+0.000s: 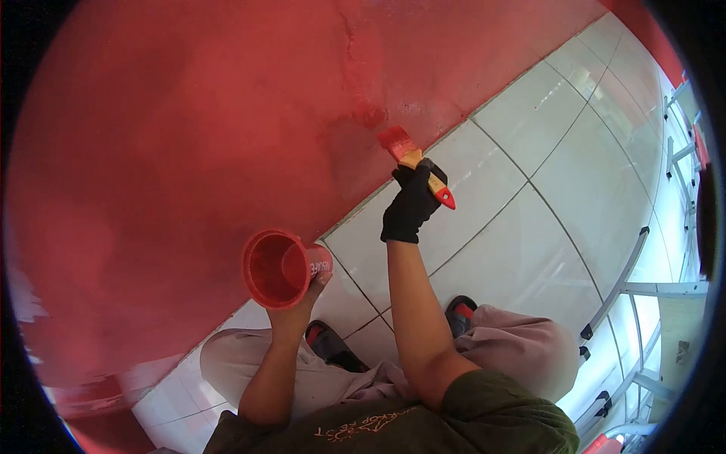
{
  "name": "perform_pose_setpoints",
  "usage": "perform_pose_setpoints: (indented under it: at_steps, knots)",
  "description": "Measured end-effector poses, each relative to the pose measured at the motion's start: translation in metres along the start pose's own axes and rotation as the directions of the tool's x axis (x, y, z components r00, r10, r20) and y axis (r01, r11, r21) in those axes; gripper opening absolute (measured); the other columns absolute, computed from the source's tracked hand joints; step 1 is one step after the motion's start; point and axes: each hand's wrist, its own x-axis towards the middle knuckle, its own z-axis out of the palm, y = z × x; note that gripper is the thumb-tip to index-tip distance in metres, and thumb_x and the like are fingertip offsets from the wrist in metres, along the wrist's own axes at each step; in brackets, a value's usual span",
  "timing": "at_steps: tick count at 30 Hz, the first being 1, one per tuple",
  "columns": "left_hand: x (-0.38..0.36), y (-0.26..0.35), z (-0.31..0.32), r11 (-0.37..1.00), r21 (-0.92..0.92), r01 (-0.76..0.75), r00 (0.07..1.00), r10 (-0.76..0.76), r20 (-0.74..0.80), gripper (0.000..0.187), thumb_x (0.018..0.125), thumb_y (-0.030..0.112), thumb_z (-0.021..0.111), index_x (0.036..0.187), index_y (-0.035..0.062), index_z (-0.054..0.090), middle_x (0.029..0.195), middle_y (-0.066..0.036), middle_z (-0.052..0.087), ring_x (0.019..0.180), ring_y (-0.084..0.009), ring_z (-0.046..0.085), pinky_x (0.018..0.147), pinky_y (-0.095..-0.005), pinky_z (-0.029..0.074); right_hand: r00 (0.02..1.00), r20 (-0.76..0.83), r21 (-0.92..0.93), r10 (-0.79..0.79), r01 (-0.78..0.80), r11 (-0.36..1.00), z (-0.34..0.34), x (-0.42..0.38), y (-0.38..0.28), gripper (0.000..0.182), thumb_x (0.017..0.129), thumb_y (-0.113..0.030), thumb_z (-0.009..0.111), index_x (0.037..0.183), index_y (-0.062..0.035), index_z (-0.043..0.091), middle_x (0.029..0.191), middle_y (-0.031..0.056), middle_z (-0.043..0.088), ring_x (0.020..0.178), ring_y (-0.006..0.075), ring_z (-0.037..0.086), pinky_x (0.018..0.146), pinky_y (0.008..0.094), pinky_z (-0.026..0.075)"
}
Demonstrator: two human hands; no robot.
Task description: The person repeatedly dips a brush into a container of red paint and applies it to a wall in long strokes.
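Observation:
A red cup (280, 268) with red paint inside is held in my left hand (311, 293), which is bare and wrapped round its lower side; the cup's mouth faces the camera. My right hand (414, 195), in a black glove, is closed round the wooden handle of a paintbrush (412, 157). Red paint covers the bristles, which are close to the lower part of the red wall (189, 151); whether they touch it cannot be made out. A darker red patch and a crack line show on the wall near the bristles.
White floor tiles (522, 250) meet the wall along a diagonal edge. My bent knees and feet in dark sandals (333, 344) are below. Metal-legged furniture (643, 289) stands at the right. Pale unpainted patches mark the wall's lower left.

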Motion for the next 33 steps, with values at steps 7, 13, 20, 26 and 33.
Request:
perform_pose_setpoints:
  at_steps: [7, 13, 20, 26, 33]
  knots:
    - [0.001, 0.004, 0.001, 0.999, -0.048, 0.015, 1.000, -0.016, -0.012, 0.065, 0.064, 0.007, 0.080, 0.118, 0.0043, 0.045, 0.114, -0.008, 0.053, 0.103, -0.0196, 0.054, 0.086, -0.0328, 0.046, 0.930, 0.306, -0.031, -0.204, 0.224, 0.974, 0.061, -0.011, -0.049, 0.022, 0.089, -0.017, 0.054, 0.101, 0.0014, 0.049, 0.089, 0.0122, 0.058, 0.073, 0.0186, 0.061, 0.064, 0.0305, 0.054]
    - [0.003, 0.003, -0.003, 0.997, -0.068, 0.033, 0.999, -0.035, -0.032, 0.067, 0.063, 0.008, 0.081, 0.119, 0.0042, 0.044, 0.114, -0.008, 0.053, 0.103, -0.0200, 0.053, 0.086, -0.0334, 0.047, 0.980, 0.151, -0.208, -0.127, 0.157, 0.965, 0.017, -0.002, -0.018, 0.025, 0.089, -0.021, 0.054, 0.100, 0.0004, 0.051, 0.087, 0.0113, 0.059, 0.074, 0.0181, 0.062, 0.061, 0.0291, 0.052]
    - [0.001, 0.004, -0.003, 0.998, -0.052, 0.025, 1.000, -0.025, -0.011, 0.066, 0.064, 0.007, 0.080, 0.119, 0.0042, 0.044, 0.115, -0.008, 0.052, 0.104, -0.0204, 0.053, 0.087, -0.0339, 0.046, 0.956, 0.262, -0.156, -0.133, 0.178, 0.972, 0.049, -0.010, -0.036, 0.023, 0.088, -0.018, 0.055, 0.100, 0.0009, 0.051, 0.092, 0.0114, 0.057, 0.075, 0.0193, 0.061, 0.063, 0.0302, 0.052]
    - [0.003, 0.006, -0.004, 0.994, -0.059, 0.092, 0.996, -0.093, -0.015, 0.067, 0.063, 0.005, 0.080, 0.119, 0.0045, 0.043, 0.115, -0.008, 0.051, 0.104, -0.0202, 0.053, 0.087, -0.0336, 0.046, 0.912, 0.337, -0.031, -0.233, 0.258, 0.966, 0.091, -0.010, -0.072, 0.023, 0.087, -0.016, 0.056, 0.099, 0.0023, 0.050, 0.090, 0.0116, 0.057, 0.075, 0.0189, 0.061, 0.064, 0.0305, 0.053]
    - [0.007, 0.006, -0.001, 0.995, -0.078, 0.062, 0.998, -0.062, 0.000, 0.065, 0.063, 0.003, 0.079, 0.118, 0.0045, 0.044, 0.114, -0.008, 0.052, 0.103, -0.0191, 0.054, 0.086, -0.0331, 0.047, 0.839, 0.415, 0.132, -0.351, 0.326, 0.936, 0.134, -0.013, -0.108, 0.021, 0.086, -0.013, 0.057, 0.098, 0.0033, 0.050, 0.086, 0.0122, 0.058, 0.072, 0.0197, 0.062, 0.065, 0.0296, 0.053]
